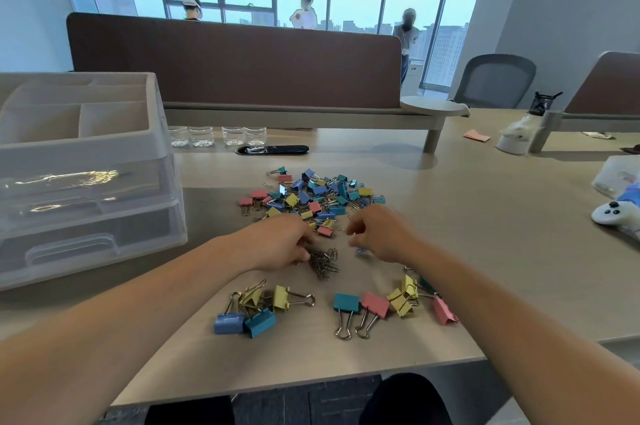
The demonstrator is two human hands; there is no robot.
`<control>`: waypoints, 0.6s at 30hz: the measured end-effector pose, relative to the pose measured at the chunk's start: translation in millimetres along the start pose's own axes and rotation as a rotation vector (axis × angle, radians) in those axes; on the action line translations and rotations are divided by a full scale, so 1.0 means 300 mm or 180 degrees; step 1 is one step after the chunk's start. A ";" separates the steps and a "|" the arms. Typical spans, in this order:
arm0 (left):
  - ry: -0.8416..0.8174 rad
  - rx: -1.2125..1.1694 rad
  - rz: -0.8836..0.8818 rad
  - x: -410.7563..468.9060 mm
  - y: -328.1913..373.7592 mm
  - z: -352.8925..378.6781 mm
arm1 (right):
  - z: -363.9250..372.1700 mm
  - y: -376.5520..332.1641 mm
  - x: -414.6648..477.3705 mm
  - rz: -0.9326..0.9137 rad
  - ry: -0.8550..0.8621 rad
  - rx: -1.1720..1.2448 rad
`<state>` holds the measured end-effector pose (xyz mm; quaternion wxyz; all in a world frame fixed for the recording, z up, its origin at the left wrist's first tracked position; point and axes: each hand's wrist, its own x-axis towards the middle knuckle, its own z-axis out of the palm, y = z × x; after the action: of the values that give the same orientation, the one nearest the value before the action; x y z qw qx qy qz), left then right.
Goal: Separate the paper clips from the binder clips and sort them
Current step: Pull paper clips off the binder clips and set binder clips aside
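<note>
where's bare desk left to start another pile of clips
Bare desk runs along the near edge below the sorted binder clips, and right of the mixed pile toward the white controller. Crowded in the middle: paper clips between left hand and right hand.

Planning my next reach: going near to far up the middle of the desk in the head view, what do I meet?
Nearest first: sorted binder clips → paper clip pile → mixed clip heap → black cable slot → brown divider.
</note>
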<state>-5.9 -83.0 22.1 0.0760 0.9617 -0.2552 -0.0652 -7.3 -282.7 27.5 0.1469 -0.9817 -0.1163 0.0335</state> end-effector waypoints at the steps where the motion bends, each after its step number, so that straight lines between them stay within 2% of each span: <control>1: -0.0040 0.0028 -0.0017 -0.003 -0.004 0.000 | 0.005 -0.016 -0.002 -0.0105 -0.0119 -0.0006; 5: -0.0127 0.0119 -0.0026 -0.011 -0.011 -0.001 | 0.023 -0.060 -0.007 -0.0286 -0.0551 -0.0165; 8: -0.0057 0.0165 -0.0010 -0.007 -0.012 0.005 | 0.035 -0.075 -0.015 -0.0246 -0.0674 -0.0366; 18: 0.0225 -0.0063 -0.0119 0.003 -0.008 0.023 | 0.077 -0.135 0.010 -0.0296 -0.0400 -0.0383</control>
<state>-5.1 -82.2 14.9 0.0933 0.9672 -0.2336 -0.0351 -15.6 -237.8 17.3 0.0815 -0.9783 -0.1725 0.0811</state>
